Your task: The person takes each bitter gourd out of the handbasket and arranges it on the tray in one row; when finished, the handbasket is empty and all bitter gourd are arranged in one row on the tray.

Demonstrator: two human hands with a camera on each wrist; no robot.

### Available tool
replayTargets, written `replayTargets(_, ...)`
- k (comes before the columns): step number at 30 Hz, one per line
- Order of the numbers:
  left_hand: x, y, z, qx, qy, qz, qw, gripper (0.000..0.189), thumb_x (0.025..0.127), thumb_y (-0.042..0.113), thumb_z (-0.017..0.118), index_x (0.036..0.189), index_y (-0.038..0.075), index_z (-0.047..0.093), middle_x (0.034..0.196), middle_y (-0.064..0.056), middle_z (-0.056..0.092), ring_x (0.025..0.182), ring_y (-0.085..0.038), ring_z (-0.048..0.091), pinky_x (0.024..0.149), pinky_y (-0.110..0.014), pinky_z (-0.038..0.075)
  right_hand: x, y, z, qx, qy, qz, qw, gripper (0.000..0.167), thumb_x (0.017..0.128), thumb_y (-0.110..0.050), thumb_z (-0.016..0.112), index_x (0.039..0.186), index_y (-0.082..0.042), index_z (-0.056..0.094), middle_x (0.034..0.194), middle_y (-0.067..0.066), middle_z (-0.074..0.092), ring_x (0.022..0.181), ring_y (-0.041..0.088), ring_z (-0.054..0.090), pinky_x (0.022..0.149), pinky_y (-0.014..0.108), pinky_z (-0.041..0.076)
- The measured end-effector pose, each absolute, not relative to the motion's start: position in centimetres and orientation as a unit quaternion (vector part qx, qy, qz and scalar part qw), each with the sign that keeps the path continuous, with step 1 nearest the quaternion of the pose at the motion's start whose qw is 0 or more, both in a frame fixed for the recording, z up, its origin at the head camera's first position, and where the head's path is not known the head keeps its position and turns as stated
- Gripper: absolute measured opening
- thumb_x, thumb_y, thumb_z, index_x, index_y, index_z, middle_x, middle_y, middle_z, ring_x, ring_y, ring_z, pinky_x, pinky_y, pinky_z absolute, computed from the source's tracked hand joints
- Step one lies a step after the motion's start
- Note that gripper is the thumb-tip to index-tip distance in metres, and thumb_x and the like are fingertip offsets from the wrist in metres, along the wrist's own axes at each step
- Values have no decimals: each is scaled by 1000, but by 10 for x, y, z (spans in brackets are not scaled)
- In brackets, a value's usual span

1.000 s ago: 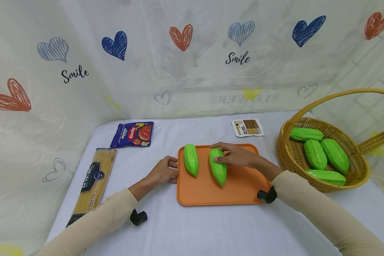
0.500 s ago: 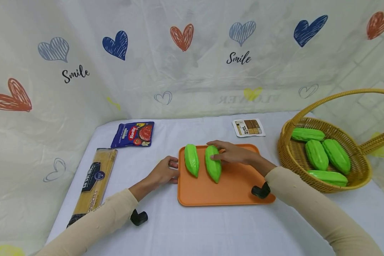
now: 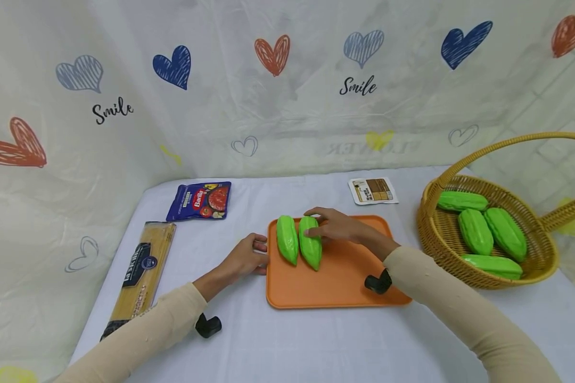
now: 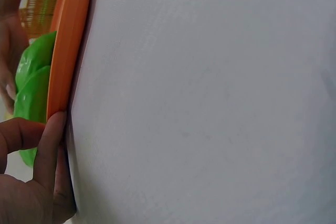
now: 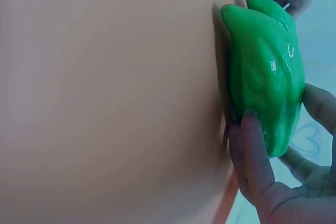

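An orange tray [image 3: 335,290] lies on the table with two glossy green ridged bitter melons side by side near its left end. My left hand [image 3: 244,256] grips the tray's left edge; the left wrist view shows its fingers [image 4: 51,140] right at the rim. With thumb and fingers on opposite sides, my right hand [image 3: 337,226] holds the right-hand bitter melon [image 3: 310,250] by its far half. Beside that one, the left-hand bitter melon [image 3: 287,239] points its narrow tip the same way, toward me. In the right wrist view the held melon [image 5: 265,72] partly hides the other.
Several more bitter melons fill a wicker basket [image 3: 431,250] with a tall handle on the right. A blue Barilla pouch [image 3: 198,201] and a spaghetti pack [image 3: 141,276] lie on the left. Behind the tray is a small white-and-brown packet [image 3: 374,191].
My right hand has moved left along the tray with its bitter melon, bringing it right beside the other one. The left hand has stayed at the tray's edge.
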State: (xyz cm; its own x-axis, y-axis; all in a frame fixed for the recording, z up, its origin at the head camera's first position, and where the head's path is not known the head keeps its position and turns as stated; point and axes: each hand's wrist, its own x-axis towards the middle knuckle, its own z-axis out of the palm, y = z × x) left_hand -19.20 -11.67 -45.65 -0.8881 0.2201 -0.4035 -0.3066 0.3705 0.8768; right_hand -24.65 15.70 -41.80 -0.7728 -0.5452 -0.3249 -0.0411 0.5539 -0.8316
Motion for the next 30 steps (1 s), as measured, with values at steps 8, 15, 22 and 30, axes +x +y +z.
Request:
replayTargets(8,-192,-117,-457,-26,795,558,238,59,85,-1,67,140,3,46,122,-15,54,93,-23,65,71,-31,65,-251,147,-420,-150,840,-434,289,67,96,-33,67,152,-10,38,140,26,52,115,30,64,93,40,60)
replayTargets(15,-193,-117,-457,-28,792,562,237,59,84,-1,67,139,3,46,121,-15,54,92,-22,65,70,-31,65,-252,141,-417,-141,840,-438,288,63,96,-31,66,148,-6,41,132,25,58,108,29,66,92,40,60)
replayTargets(22,-190,-118,-457,-24,789,567,234,60,83,-3,66,139,1,46,121,-16,53,93,-24,64,70,-32,65,-252,138,-418,-144,842,-434,286,63,97,-32,66,149,-7,42,134,25,58,110,29,66,92,40,61)
replayTargets(30,-190,-118,-456,-24,790,565,238,60,85,-2,67,140,2,45,123,-17,53,95,-24,65,71,-32,65,-255,137,-420,-156,845,-423,288,67,97,-34,66,151,-7,39,135,25,57,112,29,65,93,40,60)
